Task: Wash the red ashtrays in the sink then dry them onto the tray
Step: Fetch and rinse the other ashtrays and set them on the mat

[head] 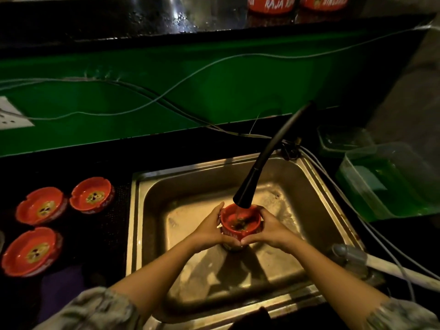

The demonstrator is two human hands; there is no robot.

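Note:
I hold a red ashtray over the steel sink, right under the black faucet nozzle. It looks like the top of a small stack. My left hand grips its left side and my right hand grips its right side, fingers curled round the rim. Dark residue sits inside the ashtray. Three more red ashtrays lie upright on the dark tray left of the sink.
Two red ashtrays stand on the high ledge at the back. Clear plastic containers, one with green liquid, sit right of the sink. Loose cables run along the green wall, and a wall socket is at the left.

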